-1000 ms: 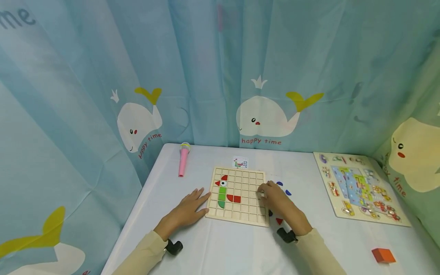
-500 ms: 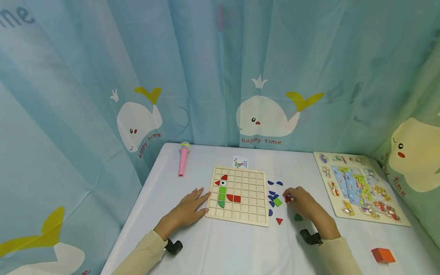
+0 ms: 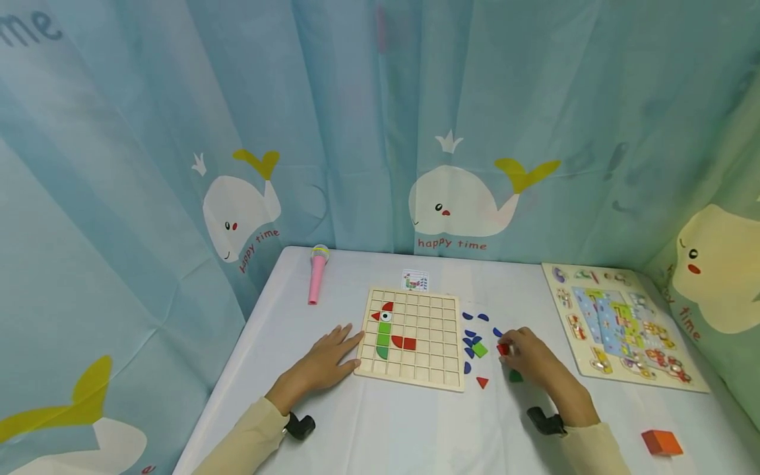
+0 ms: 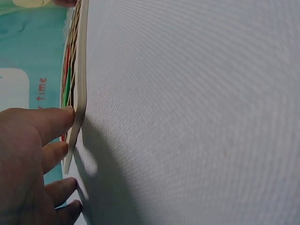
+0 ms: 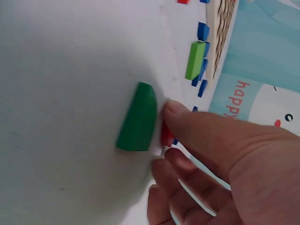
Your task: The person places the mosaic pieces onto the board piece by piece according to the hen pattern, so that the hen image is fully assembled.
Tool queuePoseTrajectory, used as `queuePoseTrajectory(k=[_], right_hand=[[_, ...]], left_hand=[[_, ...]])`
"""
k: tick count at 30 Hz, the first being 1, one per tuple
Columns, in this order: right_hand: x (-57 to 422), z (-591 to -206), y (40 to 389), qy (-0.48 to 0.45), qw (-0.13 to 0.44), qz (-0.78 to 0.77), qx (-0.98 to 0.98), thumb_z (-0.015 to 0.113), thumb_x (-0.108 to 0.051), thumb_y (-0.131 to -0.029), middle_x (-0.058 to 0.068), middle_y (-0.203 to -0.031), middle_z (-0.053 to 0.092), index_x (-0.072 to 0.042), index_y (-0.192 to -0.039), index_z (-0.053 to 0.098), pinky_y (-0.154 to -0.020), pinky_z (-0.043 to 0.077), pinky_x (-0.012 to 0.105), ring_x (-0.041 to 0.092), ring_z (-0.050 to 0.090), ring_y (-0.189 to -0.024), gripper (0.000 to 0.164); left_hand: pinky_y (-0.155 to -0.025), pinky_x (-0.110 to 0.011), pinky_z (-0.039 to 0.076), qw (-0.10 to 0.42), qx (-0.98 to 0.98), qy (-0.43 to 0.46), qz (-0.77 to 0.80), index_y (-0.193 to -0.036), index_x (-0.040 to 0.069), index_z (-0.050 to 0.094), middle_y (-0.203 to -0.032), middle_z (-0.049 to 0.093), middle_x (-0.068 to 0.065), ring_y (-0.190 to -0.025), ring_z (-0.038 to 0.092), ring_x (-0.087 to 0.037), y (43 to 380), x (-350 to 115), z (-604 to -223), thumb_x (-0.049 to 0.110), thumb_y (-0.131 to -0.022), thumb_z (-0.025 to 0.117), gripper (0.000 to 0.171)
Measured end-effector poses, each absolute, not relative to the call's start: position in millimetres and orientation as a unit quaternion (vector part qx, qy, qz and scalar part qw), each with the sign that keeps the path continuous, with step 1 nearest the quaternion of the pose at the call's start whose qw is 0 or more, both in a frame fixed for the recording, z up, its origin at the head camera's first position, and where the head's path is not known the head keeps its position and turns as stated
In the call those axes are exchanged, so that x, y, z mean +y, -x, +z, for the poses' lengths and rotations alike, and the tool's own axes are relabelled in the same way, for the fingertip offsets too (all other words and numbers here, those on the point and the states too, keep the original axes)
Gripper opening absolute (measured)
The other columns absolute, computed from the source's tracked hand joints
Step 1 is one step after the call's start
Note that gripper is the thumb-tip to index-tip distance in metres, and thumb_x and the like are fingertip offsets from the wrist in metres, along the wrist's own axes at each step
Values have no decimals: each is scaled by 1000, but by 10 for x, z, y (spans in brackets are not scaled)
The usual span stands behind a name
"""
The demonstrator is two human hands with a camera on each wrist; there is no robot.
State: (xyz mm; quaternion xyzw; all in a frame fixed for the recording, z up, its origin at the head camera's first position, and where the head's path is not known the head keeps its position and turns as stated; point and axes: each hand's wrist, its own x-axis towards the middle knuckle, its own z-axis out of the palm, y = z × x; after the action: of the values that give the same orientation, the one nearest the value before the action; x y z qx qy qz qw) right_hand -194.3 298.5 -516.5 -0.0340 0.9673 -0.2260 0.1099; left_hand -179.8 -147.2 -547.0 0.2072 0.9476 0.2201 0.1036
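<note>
A wooden grid board [image 3: 427, 369] lies mid-table, bearing a red, green and white figure [image 3: 384, 329] of small flat pieces. My left hand [image 3: 323, 359] rests at the board's left edge with fingers spread; in the left wrist view, the thumb and a finger touch the board's rim [image 4: 80, 89]. To the right of the board, my right hand [image 3: 528, 356] pinches a red block [image 3: 503, 349] between thumb and fingers, low over the table. Close by lies a dark green quarter-round block [image 5: 138, 119]. The red block [image 5: 166, 134] is partly hidden by the thumb in the right wrist view.
Several blue half-round pieces [image 3: 468, 352], a light green square [image 3: 479, 349] and a red triangle [image 3: 483, 382] lie right of the board. Behind it is a picture card [image 3: 415, 280]. A pink microphone [image 3: 317, 277], a puzzle board [image 3: 584, 359] and an orange block [image 3: 662, 442] stand farther out.
My right hand has moved from the board's right edge rightward to the loose pieces and taken hold of the red block, shifting it slightly right and nearer. The left hand stays still.
</note>
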Motion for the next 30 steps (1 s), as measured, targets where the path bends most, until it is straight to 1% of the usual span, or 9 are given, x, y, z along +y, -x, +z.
queuePoseTrajectory(k=[4,10,14,18,21,24,30], right_hand=[[2971,-5198,1925,23,108,-230,967,75,-10,-97,21,-115,59,3,-122,67,-88,57,49,30,58,-97,29],[2930,-5246,1909,11,99,-250,963,76,-12,-97,18,-109,59,4,-121,67,-82,59,41,27,58,-94,30],[2896,-5238,1916,18,87,-254,963,77,-14,-96,19,-108,60,3,-119,68,-81,59,41,28,59,-94,30],[2840,-5207,1945,18,60,-256,965,78,-14,-95,22,-108,59,6,-118,68,-79,57,43,31,58,-92,32],[2736,-5197,1975,20,42,-265,963,77,-13,-95,23,-109,59,7,-118,68,-82,57,46,32,58,-94,32],[2572,-5193,1993,31,37,-279,959,77,-11,-95,22,-109,59,7,-116,68,-84,57,47,31,58,-95,29],[2175,-5216,1961,94,38,-307,946,77,-7,-95,19,-111,59,4,-114,69,-80,56,41,25,59,-93,24]], left_hand=[[-128,-60,25,106,948,-207,219,-164,19,41,-172,31,-14,-161,23,-40,1799,-1472,-5473,39,-108,57,61],[-127,-62,25,106,945,-213,223,-164,16,42,-172,31,-17,-160,24,-41,1803,-1472,-5471,37,-108,58,62],[-128,-61,24,111,947,-211,217,-165,18,40,-173,30,-15,-161,22,-40,1810,-1473,-5463,39,-108,57,62],[-129,-60,23,112,947,-209,216,-165,20,39,-173,29,-14,-161,22,-39,1817,-1475,-5469,40,-109,56,62],[-128,-60,24,109,948,-207,217,-165,20,40,-173,29,-14,-161,22,-39,1819,-1475,-5482,40,-109,56,62],[-129,-60,24,107,948,-206,218,-165,20,40,-173,30,-14,-161,22,-39,1820,-1475,-5497,40,-109,56,62],[-128,-60,24,105,948,-207,218,-164,20,40,-172,30,-14,-161,22,-40,1824,-1477,-5514,40,-109,56,61]])
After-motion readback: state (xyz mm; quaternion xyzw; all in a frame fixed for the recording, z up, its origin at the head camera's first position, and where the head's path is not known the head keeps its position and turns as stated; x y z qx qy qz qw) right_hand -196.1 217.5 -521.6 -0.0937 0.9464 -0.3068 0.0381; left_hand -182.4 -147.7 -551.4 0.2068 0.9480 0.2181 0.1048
